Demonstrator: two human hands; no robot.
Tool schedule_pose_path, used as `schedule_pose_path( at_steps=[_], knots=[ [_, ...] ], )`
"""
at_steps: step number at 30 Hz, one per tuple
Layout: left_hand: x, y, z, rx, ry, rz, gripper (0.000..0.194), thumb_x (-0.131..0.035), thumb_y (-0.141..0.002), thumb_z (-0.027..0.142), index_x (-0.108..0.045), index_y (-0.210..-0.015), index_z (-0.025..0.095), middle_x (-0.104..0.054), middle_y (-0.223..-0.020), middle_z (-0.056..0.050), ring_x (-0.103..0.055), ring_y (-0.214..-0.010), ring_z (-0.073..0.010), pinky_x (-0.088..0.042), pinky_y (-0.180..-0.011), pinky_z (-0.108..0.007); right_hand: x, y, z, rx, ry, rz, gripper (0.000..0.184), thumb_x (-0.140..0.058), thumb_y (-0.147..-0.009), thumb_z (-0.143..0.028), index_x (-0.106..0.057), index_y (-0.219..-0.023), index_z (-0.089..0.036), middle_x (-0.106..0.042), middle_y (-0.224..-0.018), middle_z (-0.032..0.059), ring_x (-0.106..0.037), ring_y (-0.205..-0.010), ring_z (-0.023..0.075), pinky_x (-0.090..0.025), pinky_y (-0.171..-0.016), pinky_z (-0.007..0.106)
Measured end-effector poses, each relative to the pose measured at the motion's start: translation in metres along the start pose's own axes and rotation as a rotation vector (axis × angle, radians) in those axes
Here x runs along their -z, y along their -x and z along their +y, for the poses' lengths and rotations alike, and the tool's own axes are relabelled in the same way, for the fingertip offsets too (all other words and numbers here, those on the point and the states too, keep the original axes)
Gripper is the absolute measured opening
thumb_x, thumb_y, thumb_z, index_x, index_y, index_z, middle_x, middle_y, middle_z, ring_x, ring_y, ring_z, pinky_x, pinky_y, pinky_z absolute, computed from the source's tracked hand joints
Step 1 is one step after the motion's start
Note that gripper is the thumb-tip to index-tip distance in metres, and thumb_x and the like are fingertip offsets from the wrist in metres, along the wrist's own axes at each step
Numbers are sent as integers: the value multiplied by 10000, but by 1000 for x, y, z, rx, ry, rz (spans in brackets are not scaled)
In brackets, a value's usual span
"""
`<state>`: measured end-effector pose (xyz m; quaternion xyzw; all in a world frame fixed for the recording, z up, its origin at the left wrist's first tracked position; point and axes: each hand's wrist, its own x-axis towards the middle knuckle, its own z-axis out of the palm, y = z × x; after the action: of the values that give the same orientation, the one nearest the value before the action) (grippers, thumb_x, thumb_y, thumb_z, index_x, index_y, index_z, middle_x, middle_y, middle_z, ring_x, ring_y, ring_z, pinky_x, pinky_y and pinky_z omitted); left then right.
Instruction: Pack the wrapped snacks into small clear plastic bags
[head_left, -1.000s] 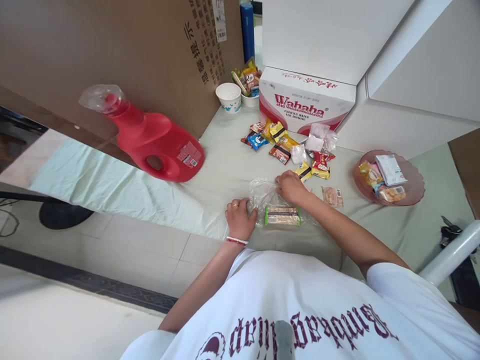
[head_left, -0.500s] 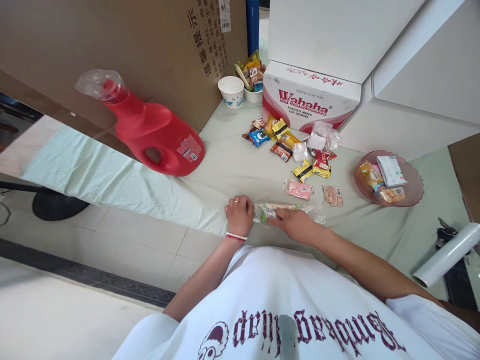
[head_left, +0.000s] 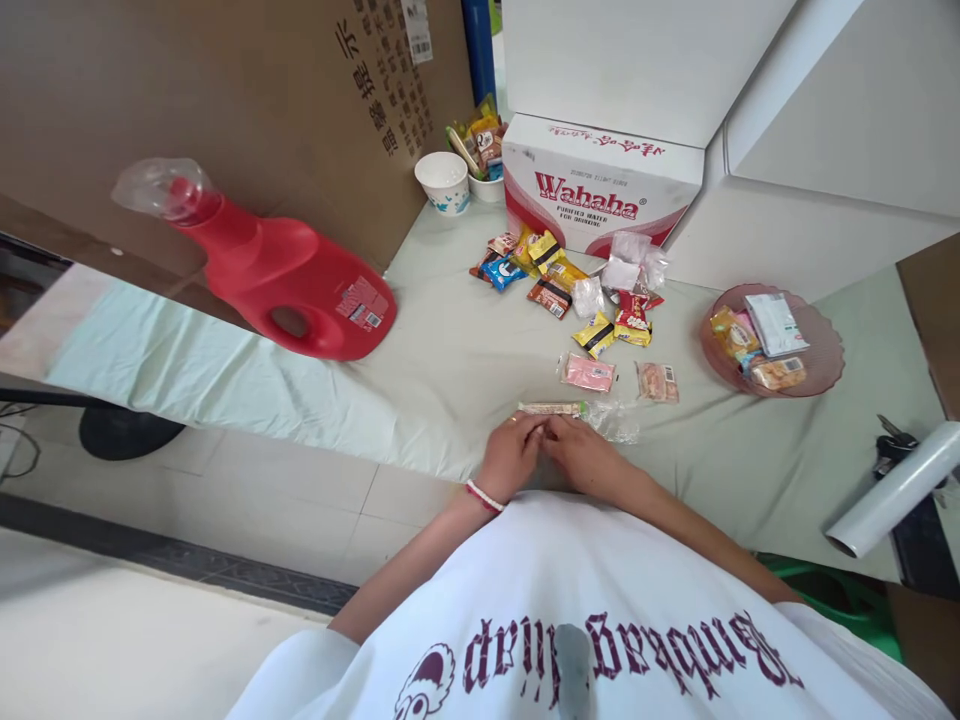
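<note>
My left hand (head_left: 511, 458), with a beaded bracelet at its wrist, and my right hand (head_left: 589, 458) meet at the table's near edge. Their fingers are closed and fingertips touch; whatever lies between them is hidden. Just beyond the fingers is a slim stick-shaped packet (head_left: 553, 408) with green ends. Crumpled clear plastic wrapping (head_left: 616, 420) lies against the far side of my right hand. Farther out are a pink flat packet (head_left: 589, 373) and a clear-wrapped pale brown snack (head_left: 658, 382).
A pile of small snack packets (head_left: 551, 297) lies before a Wahaha carton (head_left: 600, 190). A pink glass bowl (head_left: 832, 365) holds packets at right. The red jug (head_left: 300, 270), paper cup (head_left: 442, 183) and plastic-film roll (head_left: 896, 490) stand or lie around.
My left hand has moved right and my right hand slightly nearer the body, so their fingertips now meet. The wrapping spread between them before now shows mostly beside the right hand. The view has shifted slightly.
</note>
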<state>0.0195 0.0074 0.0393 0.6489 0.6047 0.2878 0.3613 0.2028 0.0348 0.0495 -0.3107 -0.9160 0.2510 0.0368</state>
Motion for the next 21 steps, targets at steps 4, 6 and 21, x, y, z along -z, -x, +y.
schedule_pose_path(
  at_steps=[4, 6, 21],
  knots=[
    [-19, -3, 4, 5, -238, -30, 376, -441, -951, 139, -692, -1218, 226, -709, -1121, -93, -668, -983, -224, -522, -849, -337, 4, 17, 14, -133, -186, 270, 310, -474, -982, -150, -685, -1204, -196, -649, -1096, 103, -570, -1035, 234, -489, -927, 365],
    [-19, -3, 6, 11, -325, -36, 384, -453, -956, 147, -695, -1230, 265, -707, -1089, -74, -656, -955, -220, -508, -798, -324, 7, 27, 23, -407, -88, 478, 333, -516, -990, -250, -640, -1294, -195, -618, -1179, 144, -541, -1106, 288, -480, -975, 456],
    [-18, -4, 13, -70, -447, 60, 229, -560, -955, 250, -755, -1068, 290, -684, -1129, -99, -504, -1222, -318, -421, -947, -493, 26, 23, 19, -503, -98, 359, 299, -462, -947, -174, -661, -1165, -217, -688, -923, 53, -633, -820, 213, -474, -750, 298]
  ],
)
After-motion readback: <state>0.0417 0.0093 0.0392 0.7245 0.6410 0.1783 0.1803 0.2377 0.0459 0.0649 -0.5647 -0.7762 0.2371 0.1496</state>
